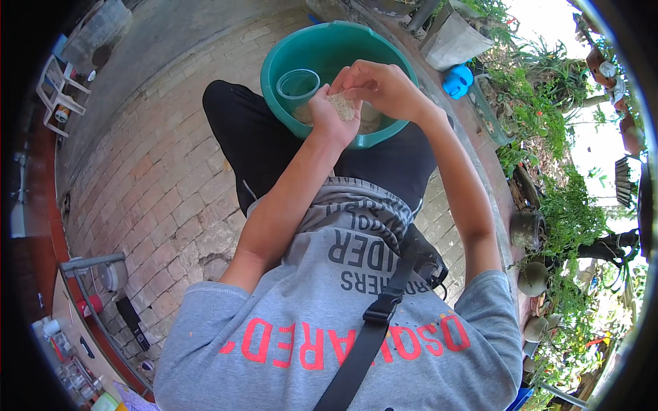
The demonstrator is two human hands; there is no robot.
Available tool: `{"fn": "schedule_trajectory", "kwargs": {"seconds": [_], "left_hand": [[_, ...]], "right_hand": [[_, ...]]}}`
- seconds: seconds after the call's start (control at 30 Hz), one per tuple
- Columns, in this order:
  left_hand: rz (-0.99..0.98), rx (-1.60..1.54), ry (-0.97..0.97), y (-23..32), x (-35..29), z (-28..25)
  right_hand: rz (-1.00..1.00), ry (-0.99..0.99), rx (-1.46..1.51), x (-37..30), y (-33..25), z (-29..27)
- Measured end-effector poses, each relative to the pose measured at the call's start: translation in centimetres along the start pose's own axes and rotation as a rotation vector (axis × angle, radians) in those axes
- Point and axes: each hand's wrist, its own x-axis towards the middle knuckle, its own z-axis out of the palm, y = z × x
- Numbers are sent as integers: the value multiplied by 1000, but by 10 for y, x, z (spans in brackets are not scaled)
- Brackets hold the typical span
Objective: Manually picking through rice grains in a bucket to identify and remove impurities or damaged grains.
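Cupped palm up, my left hand [331, 125] holds a small heap of pale rice grains [341, 107]. Just above and to the right, my right hand [385, 88] bends over the heap with thumb and fingertips pinched together; whatever lies between them is too small to make out. Both hands are over a large green plastic basin [272, 58] set by my knees. Inside it, left of my hands, is a clear round plastic container [299, 83]. More grain [370, 118] shows on the basin's bottom, partly hidden by my hands.
Brick paving [164, 164] spreads to the left, with a white plastic chair [62, 96] farther off. A blue watering can [457, 82] and a pale sack [456, 38] stand beyond the basin at right. Potted plants [562, 212] line the right side.
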Motion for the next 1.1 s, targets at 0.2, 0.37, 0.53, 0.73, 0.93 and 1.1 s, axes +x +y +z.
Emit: {"fn": "schedule_trajectory", "kwargs": {"seconds": [0.2, 0.37, 0.53, 0.73, 0.93, 1.1], "left_hand": [[-8, 57, 7, 0, -7, 7], [-13, 64, 1, 2, -4, 2], [-14, 73, 76, 1, -11, 11], [-2, -32, -31, 1, -1, 3], [-4, 32, 78, 0, -8, 9], [2, 45, 51, 2, -7, 4]], "right_hand": [[16, 14, -144, -3, -1, -2], [70, -28, -218, -1, -8, 5], [53, -10, -231, 1, 5, 8], [-51, 84, -79, 1, 13, 1], [-65, 77, -59, 2, 12, 3], [-8, 50, -166, 6, 9, 9]]}}
